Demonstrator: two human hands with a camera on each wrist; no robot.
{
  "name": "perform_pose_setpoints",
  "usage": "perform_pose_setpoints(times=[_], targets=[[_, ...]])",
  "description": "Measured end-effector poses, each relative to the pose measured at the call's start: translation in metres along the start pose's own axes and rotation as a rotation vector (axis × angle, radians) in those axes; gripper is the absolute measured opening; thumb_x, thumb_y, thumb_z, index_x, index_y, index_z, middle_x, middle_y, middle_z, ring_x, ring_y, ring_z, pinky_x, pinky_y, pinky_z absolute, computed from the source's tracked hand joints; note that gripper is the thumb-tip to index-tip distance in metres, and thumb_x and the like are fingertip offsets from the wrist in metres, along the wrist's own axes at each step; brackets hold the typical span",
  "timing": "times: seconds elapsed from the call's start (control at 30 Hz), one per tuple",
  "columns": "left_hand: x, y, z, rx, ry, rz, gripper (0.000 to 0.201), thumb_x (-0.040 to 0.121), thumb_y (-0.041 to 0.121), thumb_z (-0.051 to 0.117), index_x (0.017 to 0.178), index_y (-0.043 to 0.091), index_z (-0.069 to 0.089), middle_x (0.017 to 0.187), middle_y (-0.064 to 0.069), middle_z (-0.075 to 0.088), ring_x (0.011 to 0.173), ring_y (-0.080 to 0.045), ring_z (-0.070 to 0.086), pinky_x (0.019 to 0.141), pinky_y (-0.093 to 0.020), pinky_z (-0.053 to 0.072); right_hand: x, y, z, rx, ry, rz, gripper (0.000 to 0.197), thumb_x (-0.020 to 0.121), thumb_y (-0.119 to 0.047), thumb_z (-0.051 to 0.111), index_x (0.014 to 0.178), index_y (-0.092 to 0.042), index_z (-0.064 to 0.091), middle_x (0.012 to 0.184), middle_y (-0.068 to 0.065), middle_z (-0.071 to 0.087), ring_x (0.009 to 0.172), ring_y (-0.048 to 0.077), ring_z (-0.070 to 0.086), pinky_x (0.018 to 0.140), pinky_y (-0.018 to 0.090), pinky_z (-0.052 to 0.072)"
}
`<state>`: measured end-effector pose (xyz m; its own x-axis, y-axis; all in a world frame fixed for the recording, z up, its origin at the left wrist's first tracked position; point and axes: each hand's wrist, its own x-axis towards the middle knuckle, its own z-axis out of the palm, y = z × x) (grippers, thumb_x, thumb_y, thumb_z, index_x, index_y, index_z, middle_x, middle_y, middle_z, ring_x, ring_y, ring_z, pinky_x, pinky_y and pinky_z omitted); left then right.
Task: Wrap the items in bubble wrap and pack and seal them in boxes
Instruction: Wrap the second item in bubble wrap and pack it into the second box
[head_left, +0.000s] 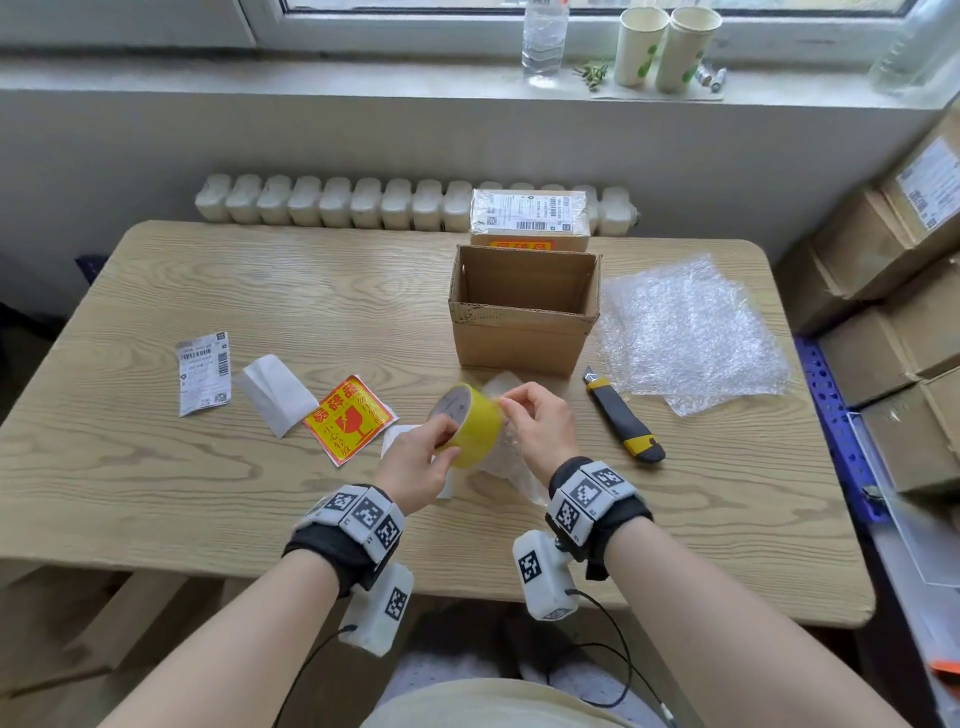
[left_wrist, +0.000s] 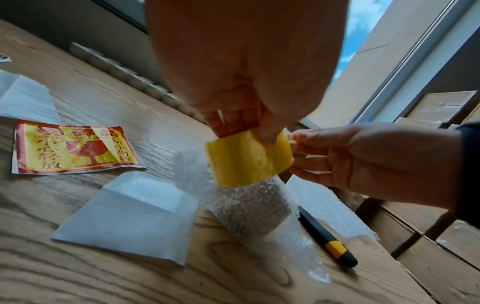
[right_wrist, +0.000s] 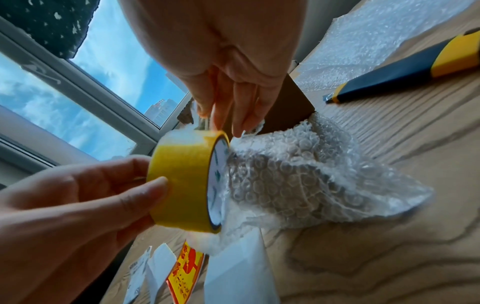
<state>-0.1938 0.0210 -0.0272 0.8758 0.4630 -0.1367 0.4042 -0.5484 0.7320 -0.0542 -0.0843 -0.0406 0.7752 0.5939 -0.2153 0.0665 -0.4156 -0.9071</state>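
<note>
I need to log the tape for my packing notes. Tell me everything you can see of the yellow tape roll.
The tape roll is a wide ring of glossy yellow tape wound on a core whose white side face carries small print. It is held in the air, on edge, just above the bubble-wrapped item on the table. The left hand grips it across its width, and the right hand pinches at its upper edge, seemingly picking at the tape end.
</note>
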Motion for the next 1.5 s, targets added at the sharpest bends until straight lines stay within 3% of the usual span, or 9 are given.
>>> perform_pose_setpoints(times=[0.33,0.4,0.57,0.7,0.87,1.17,1.3,1.4,1.5], targets=[[0.018,0.012,0.007,-0.003,-0.034,-0.100,0.059,0.091,0.004,0.054,0.140,0.029,0.034,0.061,0.014,0.042,0.055,-0.002,0.043,0.060,-0.019,0.030,-0.010,0.004,0.003,0.178,0.023,-0.011,0.015,0.092,-0.018,0.057,0.078,-0.024,0.059,0.086,0.007,0.070,0.086,0.021,0.066,0.083,0.046,0.053],[0.019,0.014,0.006,-0.007,-0.050,-0.089,0.057,0.090,0.004,0.054,0.137,0.033,0.038,0.069,0.014,0.045,0.063,-0.004,0.048,0.067,-0.018,0.035,-0.012,0.005,0.002,0.183,0.030,-0.032,0.014,0.092,-0.017,0.056,0.080,-0.023,0.059,0.088,0.008,0.069,0.088,0.023,0.066,0.083,0.045,0.053],[0.018,0.011,0.008,-0.102,-0.053,-0.108,0.053,0.089,-0.001,0.055,0.130,0.030,0.044,0.069,0.015,0.044,0.062,-0.002,0.048,0.070,-0.019,0.039,-0.008,0.004,-0.013,-0.053,0.023,-0.115,0.021,0.091,-0.006,0.054,0.106,-0.014,0.066,0.104,-0.001,0.067,0.088,0.008,0.060,0.080,0.016,0.048],[0.022,0.014,0.007,-0.115,-0.067,-0.115,0.052,0.090,0.001,0.054,0.130,0.032,0.043,0.071,0.015,0.045,0.060,0.000,0.048,0.070,-0.018,0.038,-0.001,0.006,-0.007,-0.158,0.066,-0.241,0.041,0.079,0.017,0.043,0.110,-0.003,0.059,0.121,0.010,0.056,0.104,0.020,0.060,0.093,0.038,0.049],[0.034,0.027,0.003,-0.154,-0.053,-0.088,0.052,0.089,0.001,0.054,0.129,0.031,0.044,0.073,0.015,0.050,0.061,0.003,0.051,0.067,-0.014,0.039,-0.002,0.012,0.003,-0.211,0.159,-0.252,0.062,0.070,0.019,0.044,0.124,-0.012,0.044,0.138,0.009,0.034,0.117,0.024,0.050,0.095,0.037,0.048],[0.046,0.028,0.004,-0.163,-0.069,-0.090,0.051,0.086,0.001,0.055,0.126,0.032,0.045,0.074,-0.001,0.056,0.060,-0.008,0.049,0.071,-0.025,0.043,0.010,0.018,0.011,-0.177,0.185,-0.211,0.064,0.076,0.012,0.055,0.133,-0.007,0.035,0.129,0.005,0.044,0.105,0.019,0.054,0.085,0.033,0.048],[0.043,0.020,0.003,-0.180,-0.065,-0.105,0.051,0.086,0.000,0.055,0.125,0.031,0.046,0.070,0.004,0.051,0.060,-0.006,0.047,0.069,-0.023,0.043,0.021,0.013,0.002,-0.113,0.237,-0.107,0.067,0.079,0.008,0.059,0.138,-0.011,0.032,0.124,-0.002,0.044,0.099,0.014,0.054,0.086,0.026,0.045],[0.037,0.016,0.002,-0.200,-0.063,-0.118,0.050,0.086,-0.003,0.054,0.124,0.028,0.047,0.067,0.009,0.047,0.058,-0.001,0.046,0.067,-0.015,0.038,0.037,0.010,-0.012,-0.295,0.095,-0.305,0.058,0.075,0.012,0.057,0.127,-0.012,0.050,0.125,0.005,0.051,0.103,0.018,0.055,0.092,0.036,0.048],[0.035,0.010,0.002,-0.240,-0.052,-0.132,0.051,0.086,-0.004,0.055,0.123,0.030,0.048,0.067,0.010,0.049,0.058,-0.004,0.049,0.066,-0.019,0.040,0.053,-0.001,-0.020,-0.606,-0.160,-0.313,0.067,0.079,0.011,0.049,0.134,-0.027,0.046,0.135,0.005,0.042,0.106,0.026,0.056,0.083,0.038,0.050]])
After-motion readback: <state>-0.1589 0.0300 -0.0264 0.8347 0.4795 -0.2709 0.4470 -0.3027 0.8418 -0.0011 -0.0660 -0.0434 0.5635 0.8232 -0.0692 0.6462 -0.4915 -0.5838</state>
